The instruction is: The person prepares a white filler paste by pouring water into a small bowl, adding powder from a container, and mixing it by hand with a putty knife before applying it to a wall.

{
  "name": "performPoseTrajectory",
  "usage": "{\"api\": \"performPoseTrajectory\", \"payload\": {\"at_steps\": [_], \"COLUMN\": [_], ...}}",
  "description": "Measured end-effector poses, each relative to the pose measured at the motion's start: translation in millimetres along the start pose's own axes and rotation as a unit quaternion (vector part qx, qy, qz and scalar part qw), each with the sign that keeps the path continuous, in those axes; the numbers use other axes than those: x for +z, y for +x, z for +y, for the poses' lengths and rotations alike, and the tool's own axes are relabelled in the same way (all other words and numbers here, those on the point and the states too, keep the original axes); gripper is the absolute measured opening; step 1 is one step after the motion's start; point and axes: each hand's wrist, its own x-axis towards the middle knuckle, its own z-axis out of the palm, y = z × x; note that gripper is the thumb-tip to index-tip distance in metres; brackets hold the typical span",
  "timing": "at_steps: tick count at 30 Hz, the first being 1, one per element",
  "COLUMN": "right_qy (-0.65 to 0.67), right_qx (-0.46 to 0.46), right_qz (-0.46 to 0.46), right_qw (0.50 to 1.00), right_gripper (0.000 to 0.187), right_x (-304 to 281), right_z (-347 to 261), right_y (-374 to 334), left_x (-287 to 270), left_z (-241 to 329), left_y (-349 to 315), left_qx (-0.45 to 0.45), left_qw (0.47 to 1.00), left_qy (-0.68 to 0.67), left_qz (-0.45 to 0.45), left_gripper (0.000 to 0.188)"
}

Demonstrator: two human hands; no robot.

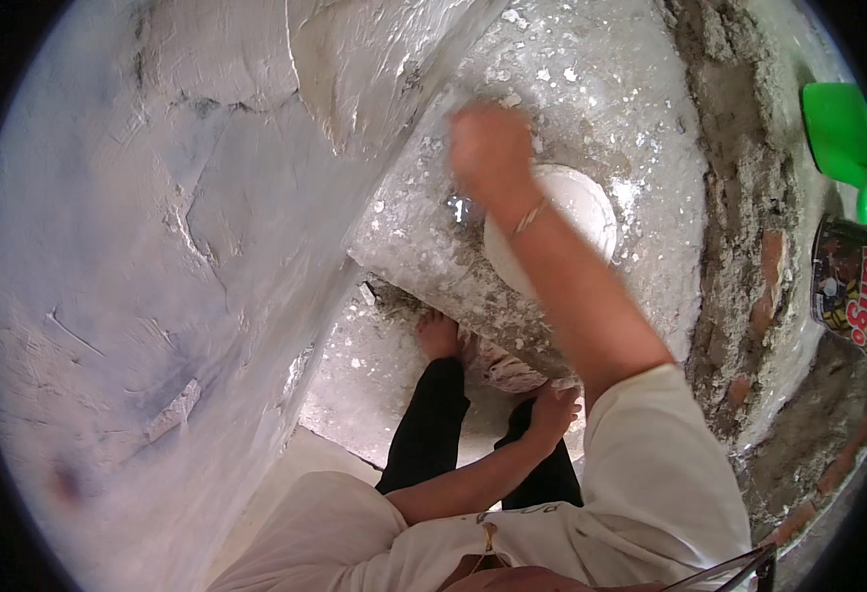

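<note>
My right hand (491, 150) is stretched forward over a speckled grey step. It is smeared by motion but looks closed like a fist; whatever it may hold is hidden. Below its wrist, partly covered by my forearm, is a round white container or lid (581, 209) with a pale rim. A small bright glint (460, 208) shows beside the hand, too unclear to name. My left hand (554, 414) is low in front of my body by my right knee. Its fingers are curled, and I cannot make out what is in them.
A rough plastered wall (157, 227) slopes along the left. On the right, a ledge of crumbling mortar and brick (744, 217) bears a green plastic scoop (838, 133) and a printed packet (843, 281). My bare foot (438, 333) rests on the lower step, and white flecks cover the upper step (641, 128).
</note>
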Motion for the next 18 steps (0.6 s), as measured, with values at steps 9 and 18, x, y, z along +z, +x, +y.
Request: {"api": "performPoseTrajectory", "payload": {"at_steps": [9,18], "right_qy": [0.094,0.050], "right_qx": [-0.020,-0.062], "right_qz": [0.085,0.004], "right_qw": [0.992,0.997], "right_gripper": [0.018,0.011], "right_x": [-22,8], "right_z": [0,-80], "right_y": [-32,-66], "left_x": [9,0], "left_z": [41,-26], "left_y": [-19,8], "left_qx": [-0.023,0.111], "left_qw": [1.000,0.993], "left_qy": [-0.019,0.036], "left_qz": [-0.005,-0.015], "left_gripper": [0.044,0.049]}}
